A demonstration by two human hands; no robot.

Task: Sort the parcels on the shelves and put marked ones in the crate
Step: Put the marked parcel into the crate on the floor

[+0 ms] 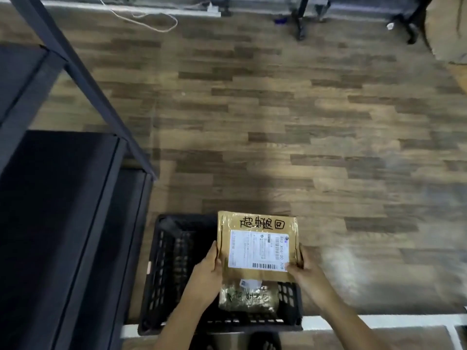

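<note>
**Desk:** Around the work, from the head view?

**Photographer:** Down the left side, dark metal shelving (63,198), with a slanting post (88,84) crossing toward the upper corner. Far off along the top edge, a white cable (151,21) looped on the floor beside a power strip (213,10). Further right, dark stand legs (300,24) and brown cardboard (444,29), cut off at the upper right.

**Desk:** Anything blocked?

**Photographer:** Hidden behind the held box: the far right corner of the black crate (164,261), plus the far end of a second parcel (249,299) lying inside it.

**Desk:** Surface and room?

**Photographer:** Underfoot, a wood-pattern plank floor (278,109), blurred toward the right, with a white strip (379,322) running across near the bottom edge. Standing on that floor, just beside the foot of the shelving, the crate.

**Desk:** And the box against the hands?

**Photographer:** Held between both hands above the crate, face up: a flat cardboard parcel (255,218), with black handwriting along its far edge and a white label (257,248) below. With the left hand (207,269), a clasp on the left edge, thumb lying along the top, fingers underneath out of sight. With the right hand (300,269), a grip on the near right corner, thumb pressed on the label's corner. Lower down, between the two forearms, that second parcel in clear wrap, handwritten too.
</note>
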